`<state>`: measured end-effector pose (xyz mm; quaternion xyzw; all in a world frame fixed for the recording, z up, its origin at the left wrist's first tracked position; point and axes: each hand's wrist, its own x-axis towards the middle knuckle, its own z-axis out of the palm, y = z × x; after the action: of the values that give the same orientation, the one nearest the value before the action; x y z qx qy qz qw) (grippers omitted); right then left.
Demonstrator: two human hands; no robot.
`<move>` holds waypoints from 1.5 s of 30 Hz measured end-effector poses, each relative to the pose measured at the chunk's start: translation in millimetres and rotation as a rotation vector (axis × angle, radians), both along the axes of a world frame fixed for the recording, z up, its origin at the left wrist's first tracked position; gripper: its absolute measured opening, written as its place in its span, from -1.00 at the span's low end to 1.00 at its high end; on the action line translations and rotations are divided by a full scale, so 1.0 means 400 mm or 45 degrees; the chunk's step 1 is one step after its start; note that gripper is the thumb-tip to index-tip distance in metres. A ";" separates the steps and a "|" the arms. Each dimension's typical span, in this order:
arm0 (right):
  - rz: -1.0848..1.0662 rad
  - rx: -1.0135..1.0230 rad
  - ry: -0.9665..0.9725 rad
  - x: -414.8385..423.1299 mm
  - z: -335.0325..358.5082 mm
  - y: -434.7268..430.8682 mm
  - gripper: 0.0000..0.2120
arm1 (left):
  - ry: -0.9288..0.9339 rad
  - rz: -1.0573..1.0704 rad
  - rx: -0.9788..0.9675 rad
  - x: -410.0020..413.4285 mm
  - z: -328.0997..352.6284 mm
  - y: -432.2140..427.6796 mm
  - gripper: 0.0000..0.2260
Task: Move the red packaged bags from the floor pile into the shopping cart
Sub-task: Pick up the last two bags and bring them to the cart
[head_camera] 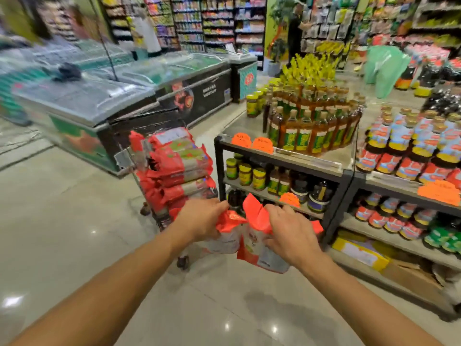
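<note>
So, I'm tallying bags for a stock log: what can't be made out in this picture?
Head view:
Metal shopping cart: basket hidden by stacked red packaged bags; count unclear.
Floor pile: outside the frame.
Print on the two red-and-white bags in the left hand and right hand: motion-blurred.

Both hands [247,229] grip red bags [252,236] beside the loaded cart [172,171].

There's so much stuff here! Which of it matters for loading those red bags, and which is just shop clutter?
Job: left hand gripping one red bag; right hand gripping a second red bag; shopping cart; stacked red bags inside it.
Around: chest freezers, bottle display, jars, orange price tags, green plastic bag.
</note>
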<state>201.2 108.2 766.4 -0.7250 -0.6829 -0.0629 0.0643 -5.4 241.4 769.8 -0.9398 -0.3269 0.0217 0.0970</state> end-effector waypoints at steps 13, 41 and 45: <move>0.324 -0.041 0.105 -0.788 0.028 0.380 -0.43 | 0.026 0.458 -0.062 -0.877 0.055 0.193 -0.63; 0.468 0.013 0.196 -1.227 -0.029 1.358 -0.58 | 0.068 0.554 -0.069 -1.302 0.033 1.143 -0.63; 0.286 -0.009 0.161 -1.228 -0.058 1.469 -0.45 | 0.062 0.374 -0.061 -1.288 0.005 1.330 -0.62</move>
<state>-290.1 695.7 743.2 -0.6468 -0.7545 -0.0069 0.1112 -520.7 773.5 772.0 -0.8832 -0.4577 0.0662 0.0780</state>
